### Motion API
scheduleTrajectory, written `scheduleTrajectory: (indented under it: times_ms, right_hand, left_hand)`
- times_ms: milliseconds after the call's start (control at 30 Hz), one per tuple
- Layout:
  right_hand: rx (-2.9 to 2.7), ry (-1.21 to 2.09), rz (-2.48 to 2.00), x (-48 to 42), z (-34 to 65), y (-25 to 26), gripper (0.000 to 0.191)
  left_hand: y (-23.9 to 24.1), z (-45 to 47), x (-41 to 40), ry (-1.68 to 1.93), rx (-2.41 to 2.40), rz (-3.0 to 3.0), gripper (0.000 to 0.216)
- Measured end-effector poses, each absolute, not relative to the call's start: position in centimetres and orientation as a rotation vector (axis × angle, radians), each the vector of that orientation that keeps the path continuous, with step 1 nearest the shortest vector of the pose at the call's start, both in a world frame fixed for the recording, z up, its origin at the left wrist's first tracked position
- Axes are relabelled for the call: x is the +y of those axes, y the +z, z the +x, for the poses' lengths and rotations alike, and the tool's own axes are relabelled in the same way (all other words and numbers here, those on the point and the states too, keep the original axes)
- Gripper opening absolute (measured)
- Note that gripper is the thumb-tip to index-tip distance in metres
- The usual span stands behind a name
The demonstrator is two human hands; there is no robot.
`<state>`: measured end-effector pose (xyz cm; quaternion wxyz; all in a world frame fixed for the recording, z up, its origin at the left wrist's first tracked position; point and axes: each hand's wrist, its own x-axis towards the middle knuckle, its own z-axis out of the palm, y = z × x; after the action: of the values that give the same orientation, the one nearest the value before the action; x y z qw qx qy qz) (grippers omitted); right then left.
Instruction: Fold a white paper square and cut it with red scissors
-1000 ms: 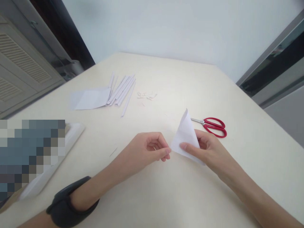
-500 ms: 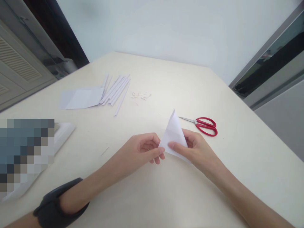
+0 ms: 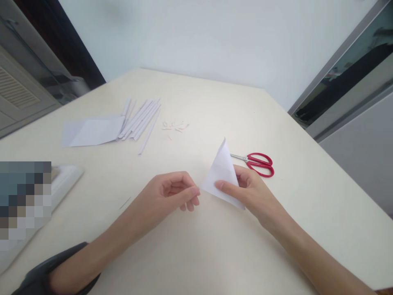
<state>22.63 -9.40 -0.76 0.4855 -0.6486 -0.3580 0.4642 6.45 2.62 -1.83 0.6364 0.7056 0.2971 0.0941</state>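
Observation:
My right hand (image 3: 253, 192) pinches a folded white paper triangle (image 3: 221, 169) between thumb and fingers and holds it upright, its tip pointing up, just above the cream table (image 3: 215, 246). My left hand (image 3: 172, 192) is curled with its fingertips together. It sits just left of the paper's lower corner, a small gap away, and nothing shows in it. A dark band is on my left forearm (image 3: 39, 278).
Red-handled scissors (image 3: 256, 160) lie just behind my right hand. At the far left lie a flat sheet of paper (image 3: 92, 132), several rolled paper sticks (image 3: 139, 121) and small paper scraps (image 3: 175, 126). A white tray-like edge (image 3: 66, 182) sits at the left beside a blurred patch.
My left hand's fingertips touched the paper's lower corner before; now they have let go and drawn slightly left. The view has shifted, so everything sits further left in the picture.

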Motion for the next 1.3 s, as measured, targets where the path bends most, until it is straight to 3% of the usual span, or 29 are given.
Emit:
scheduleTrajectory:
  times_ms: [167, 1300]
  right_hand:
    - [-0.842, 1.154, -1.559, -9.6, 22.0, -1.0, 0.007]
    - [-0.822, 1.121, -1.749, -9.0, 21.6, -1.1, 0.007]
  left_hand:
    - [-2.0, 6.4, 2.8, 0.182, 0.614, 1.547, 0.011]
    - [-0.9, 6.0, 2.3, 0.094, 0.62, 1.709, 0.01]
